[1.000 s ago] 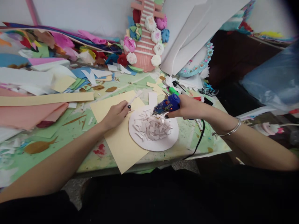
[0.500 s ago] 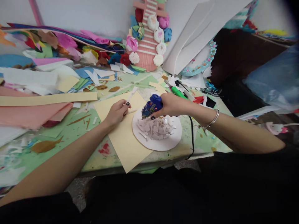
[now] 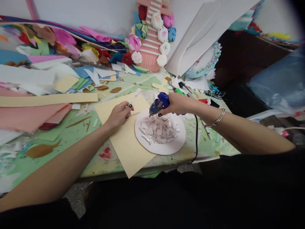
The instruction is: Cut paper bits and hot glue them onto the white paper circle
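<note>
Between the fingers of my left hand is a thin white paper strip, pinched so that one end points up and away. My right hand grips a blue hot glue gun, its nozzle tilted down to the left over the far part of a round white disc. Small white paper pieces lie heaped across the disc's middle. Under the disc's left side is a cream sheet, and my left hand rests above that sheet.
A black cord runs from the glue gun side over the table's front edge. Coloured paper scraps crowd the left. At the back stands a pink guitar shape with paper flowers. Glasses and pens lie at the right rear.
My right hand has moved the glue gun slightly right and away from me, uncovering more paper pieces. My left hand stays in place with the strip.
</note>
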### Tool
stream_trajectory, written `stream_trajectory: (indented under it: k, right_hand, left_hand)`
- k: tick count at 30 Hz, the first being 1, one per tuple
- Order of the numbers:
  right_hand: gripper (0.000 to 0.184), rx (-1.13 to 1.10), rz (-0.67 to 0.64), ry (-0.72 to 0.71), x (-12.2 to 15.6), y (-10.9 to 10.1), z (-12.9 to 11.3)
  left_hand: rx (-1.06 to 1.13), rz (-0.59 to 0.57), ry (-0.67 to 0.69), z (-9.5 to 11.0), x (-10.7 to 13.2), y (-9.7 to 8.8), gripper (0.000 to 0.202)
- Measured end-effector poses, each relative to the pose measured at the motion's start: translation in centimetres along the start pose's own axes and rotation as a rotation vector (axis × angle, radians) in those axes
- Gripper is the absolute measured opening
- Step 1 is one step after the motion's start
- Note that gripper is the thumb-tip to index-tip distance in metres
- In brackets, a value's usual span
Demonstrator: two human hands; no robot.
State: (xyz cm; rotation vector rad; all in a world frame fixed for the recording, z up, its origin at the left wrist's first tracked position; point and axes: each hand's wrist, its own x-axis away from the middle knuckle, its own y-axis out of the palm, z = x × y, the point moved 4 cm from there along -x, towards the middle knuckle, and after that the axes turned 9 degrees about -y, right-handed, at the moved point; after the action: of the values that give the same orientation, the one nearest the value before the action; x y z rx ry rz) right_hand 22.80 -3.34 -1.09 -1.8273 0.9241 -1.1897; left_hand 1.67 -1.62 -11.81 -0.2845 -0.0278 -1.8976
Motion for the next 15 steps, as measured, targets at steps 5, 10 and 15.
stream_trajectory:
  k: [5, 10, 15]
  right_hand:
    - [0.037, -0.004, 0.016, 0.026, 0.0, -0.4, 0.7]
    - [0.038, 0.007, 0.053, 0.053, 0.3, -0.8, 2.0]
    - [0.038, 0.013, 0.07, 0.117, 1.5, -1.3, 3.2]
  left_hand:
    - [0.003, -0.005, -0.009, -0.2, -0.1, 0.0, 0.018]
    - [0.016, -0.012, -0.01, -0.4, -0.2, -0.2, 0.019]
    - [0.014, -0.011, -0.012, -0.4, -0.2, -0.1, 0.018]
